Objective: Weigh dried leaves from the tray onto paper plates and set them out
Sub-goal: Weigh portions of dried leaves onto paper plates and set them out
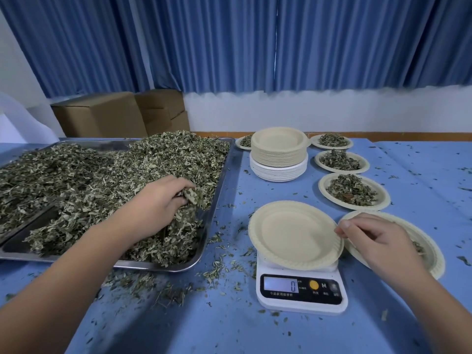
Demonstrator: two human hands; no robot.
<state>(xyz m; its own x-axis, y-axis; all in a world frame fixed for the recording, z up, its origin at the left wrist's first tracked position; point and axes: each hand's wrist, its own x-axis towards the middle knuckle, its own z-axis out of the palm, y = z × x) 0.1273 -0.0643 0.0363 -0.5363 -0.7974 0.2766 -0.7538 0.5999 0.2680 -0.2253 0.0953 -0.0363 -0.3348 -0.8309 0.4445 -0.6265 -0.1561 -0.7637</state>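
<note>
While the scale (301, 290) reads 0, left hand (158, 200) clutches leaves (102, 169), right hand (375, 241) pinches the plate (291, 231).

Plate (291, 233) on scale (301, 301); leaves (102, 175) in tray (214, 208)

Pleated blue fabric curtains (229, 42) hung across the back above a plain white wall (332, 111). Brown cardboard boxes (102, 116) stood stacked at the far left, behind the blue-covered counter (229, 328). An orange-brown wooden strip (408, 136) ran along the wall's foot beyond the counter's far edge.
</note>
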